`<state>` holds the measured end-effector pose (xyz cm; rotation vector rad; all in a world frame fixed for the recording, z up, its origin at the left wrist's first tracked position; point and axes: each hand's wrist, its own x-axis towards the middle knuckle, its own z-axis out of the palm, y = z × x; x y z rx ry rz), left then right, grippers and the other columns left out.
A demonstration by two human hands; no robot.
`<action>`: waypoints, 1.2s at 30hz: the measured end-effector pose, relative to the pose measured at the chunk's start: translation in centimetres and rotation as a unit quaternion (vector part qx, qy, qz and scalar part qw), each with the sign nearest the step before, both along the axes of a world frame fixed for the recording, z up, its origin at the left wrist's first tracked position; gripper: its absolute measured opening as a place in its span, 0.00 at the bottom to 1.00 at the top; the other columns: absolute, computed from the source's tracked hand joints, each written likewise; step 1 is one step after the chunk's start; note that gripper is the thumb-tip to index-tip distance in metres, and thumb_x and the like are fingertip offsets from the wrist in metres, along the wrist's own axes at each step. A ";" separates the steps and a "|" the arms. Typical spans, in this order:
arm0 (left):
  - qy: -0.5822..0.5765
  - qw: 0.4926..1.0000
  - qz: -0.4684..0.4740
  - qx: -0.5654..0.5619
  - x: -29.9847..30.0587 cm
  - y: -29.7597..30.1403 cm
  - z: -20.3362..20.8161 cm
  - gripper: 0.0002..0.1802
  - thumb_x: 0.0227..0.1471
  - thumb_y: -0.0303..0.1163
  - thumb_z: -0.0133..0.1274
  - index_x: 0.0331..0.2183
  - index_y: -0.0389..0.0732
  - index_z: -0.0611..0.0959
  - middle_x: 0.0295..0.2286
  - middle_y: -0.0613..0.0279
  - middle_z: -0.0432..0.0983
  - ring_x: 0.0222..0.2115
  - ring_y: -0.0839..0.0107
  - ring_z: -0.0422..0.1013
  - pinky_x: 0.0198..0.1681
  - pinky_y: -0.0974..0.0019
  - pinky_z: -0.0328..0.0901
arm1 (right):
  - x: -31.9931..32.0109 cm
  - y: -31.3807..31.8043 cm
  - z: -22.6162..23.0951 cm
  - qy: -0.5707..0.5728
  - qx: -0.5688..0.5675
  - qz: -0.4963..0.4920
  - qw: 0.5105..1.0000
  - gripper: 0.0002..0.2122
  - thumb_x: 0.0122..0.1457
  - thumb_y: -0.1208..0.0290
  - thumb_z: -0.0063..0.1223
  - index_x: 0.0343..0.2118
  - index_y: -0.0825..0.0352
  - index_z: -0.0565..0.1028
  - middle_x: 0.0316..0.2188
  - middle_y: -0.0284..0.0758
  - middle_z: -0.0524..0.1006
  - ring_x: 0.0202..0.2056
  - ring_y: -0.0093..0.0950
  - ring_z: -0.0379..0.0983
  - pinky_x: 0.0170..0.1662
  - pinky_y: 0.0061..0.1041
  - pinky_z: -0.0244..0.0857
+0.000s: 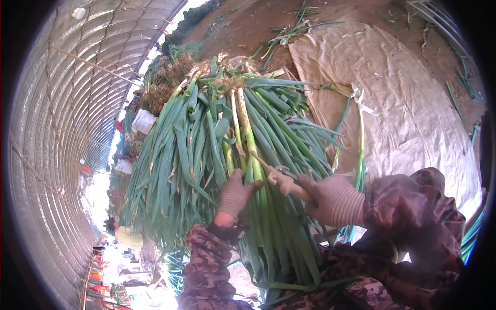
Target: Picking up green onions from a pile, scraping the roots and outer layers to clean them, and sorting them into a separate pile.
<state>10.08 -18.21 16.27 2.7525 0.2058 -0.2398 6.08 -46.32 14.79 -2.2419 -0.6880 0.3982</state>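
A thick layer of long green onions point(194, 139) lies before me, roots and pale ends at the far side, green leaves spreading toward me. My left hand point(235, 195), in a grey-brown glove, closes around green onion stalks point(255, 170), its thumb across them. In my gloved right hand point(338, 200) is a tool with a thin tip and a thick wrapped, tan handle point(287, 185). That tip rests at or just over the stalks beside my left thumb. Its exact kind is unclear. Leaves of the held stalks hang down toward my lap.
A tan sheet point(392, 108) covers the ground at right, with a loose green onion point(360, 139) on its near left part. Scattered onion scraps point(289, 33) lie on brown soil farther off. A ribbed greenhouse wall point(67, 119) curves up along the left.
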 end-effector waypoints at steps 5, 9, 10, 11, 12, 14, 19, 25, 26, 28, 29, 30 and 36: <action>0.007 0.986 0.018 -0.166 0.2 -0.4 0.1 0.21 0.43 0.35 0.64 0.37 0.29 0.81 0.28 0.57 0.78 0.30 0.72 0.72 0.38 0.66 0.67 | -0.9 0.0 -0.4 0.006 0.012 -0.015 1.000 0.25 0.50 0.68 0.56 0.51 0.68 0.64 0.19 0.46 0.75 0.25 0.48 0.75 0.30 0.45 0.68; -0.009 0.984 0.022 -0.177 -0.3 0.2 -0.3 0.20 0.44 0.30 0.62 0.39 0.29 0.81 0.30 0.58 0.78 0.30 0.74 0.71 0.38 0.67 0.66 | 0.1 1.1 -0.7 0.007 0.010 -0.007 1.000 0.23 0.50 0.68 0.55 0.49 0.67 0.64 0.20 0.47 0.75 0.25 0.49 0.75 0.31 0.46 0.68; -0.005 0.984 0.019 -0.178 -0.2 0.2 -0.3 0.20 0.44 0.30 0.62 0.40 0.29 0.81 0.30 0.58 0.79 0.31 0.74 0.71 0.38 0.67 0.66 | 0.4 1.4 -0.8 -0.006 0.011 -0.023 1.000 0.22 0.50 0.68 0.55 0.48 0.67 0.65 0.20 0.47 0.75 0.26 0.50 0.75 0.31 0.46 0.68; -0.001 0.984 0.017 -0.179 -0.1 0.2 -0.4 0.20 0.44 0.29 0.61 0.40 0.29 0.81 0.30 0.58 0.79 0.31 0.74 0.71 0.38 0.67 0.66 | 0.9 1.9 -1.2 -0.018 0.012 -0.038 0.999 0.21 0.50 0.68 0.55 0.47 0.66 0.65 0.21 0.47 0.76 0.26 0.50 0.75 0.32 0.47 0.68; 0.003 0.984 0.016 -0.180 -0.2 0.4 -0.6 0.20 0.44 0.28 0.61 0.41 0.29 0.81 0.31 0.58 0.79 0.31 0.74 0.72 0.38 0.68 0.66 | 1.3 2.4 -1.5 -0.031 0.014 -0.052 0.998 0.20 0.50 0.68 0.55 0.46 0.66 0.65 0.21 0.47 0.76 0.27 0.50 0.75 0.32 0.48 0.68; -0.004 0.987 0.008 -0.161 -0.2 1.2 -1.4 0.20 0.44 0.27 0.60 0.41 0.29 0.81 0.30 0.58 0.79 0.31 0.74 0.72 0.38 0.68 0.67 | 2.1 2.9 -0.8 -0.026 0.016 -0.062 0.998 0.18 0.50 0.69 0.54 0.44 0.65 0.66 0.22 0.48 0.76 0.29 0.51 0.75 0.34 0.48 0.68; -0.001 0.986 0.011 -0.169 0.0 0.4 -0.9 0.21 0.44 0.33 0.62 0.41 0.31 0.81 0.30 0.49 0.80 0.31 0.64 0.77 0.38 0.62 0.68 | 5.1 5.2 -0.7 -0.039 0.024 -0.089 0.995 0.14 0.52 0.68 0.52 0.41 0.67 0.68 0.24 0.49 0.77 0.31 0.52 0.75 0.36 0.49 0.68; 0.008 0.980 0.015 -0.196 -0.7 0.0 -0.3 0.20 0.45 0.33 0.61 0.41 0.32 0.81 0.29 0.52 0.80 0.30 0.66 0.76 0.37 0.63 0.68 | 8.5 7.4 0.4 -0.023 -0.006 -0.076 0.997 0.14 0.53 0.69 0.50 0.41 0.70 0.69 0.25 0.49 0.78 0.32 0.51 0.76 0.37 0.47 0.68; 0.015 0.976 0.021 -0.214 -0.7 0.4 -0.6 0.20 0.45 0.32 0.61 0.40 0.32 0.81 0.29 0.52 0.80 0.30 0.67 0.76 0.37 0.63 0.68 | 8.6 7.7 0.7 -0.027 -0.030 -0.078 0.996 0.14 0.53 0.69 0.49 0.42 0.70 0.69 0.25 0.49 0.78 0.32 0.50 0.76 0.37 0.46 0.69; 0.022 0.973 0.029 -0.229 -0.8 0.6 -0.8 0.20 0.45 0.32 0.60 0.41 0.32 0.81 0.29 0.52 0.80 0.30 0.67 0.76 0.38 0.63 0.68 | 8.1 7.6 1.7 -0.029 -0.048 -0.062 0.996 0.19 0.51 0.72 0.53 0.47 0.71 0.70 0.32 0.48 0.78 0.38 0.47 0.77 0.40 0.43 0.71; 0.022 0.973 0.030 -0.226 -0.8 0.6 -0.8 0.20 0.45 0.32 0.60 0.41 0.32 0.81 0.29 0.52 0.80 0.30 0.67 0.76 0.38 0.63 0.68 | 7.9 7.5 2.2 -0.030 -0.059 -0.053 0.996 0.22 0.49 0.73 0.55 0.50 0.72 0.70 0.35 0.48 0.79 0.41 0.45 0.78 0.42 0.41 0.72; 0.022 0.974 0.031 -0.222 -0.8 0.6 -0.7 0.20 0.45 0.32 0.60 0.41 0.32 0.81 0.29 0.51 0.80 0.30 0.67 0.76 0.38 0.63 0.68 | 7.8 7.5 2.4 -0.037 -0.066 -0.045 0.996 0.23 0.49 0.73 0.55 0.50 0.71 0.70 0.34 0.48 0.78 0.40 0.45 0.78 0.42 0.41 0.72; -0.023 0.985 -0.004 -0.173 -0.4 0.5 -0.8 0.23 0.44 0.32 0.60 0.43 0.31 0.81 0.32 0.48 0.81 0.33 0.63 0.78 0.40 0.63 0.69 | 6.1 6.6 1.5 -0.067 -0.090 -0.038 0.993 0.24 0.49 0.72 0.54 0.52 0.70 0.68 0.27 0.45 0.78 0.36 0.45 0.79 0.40 0.40 0.72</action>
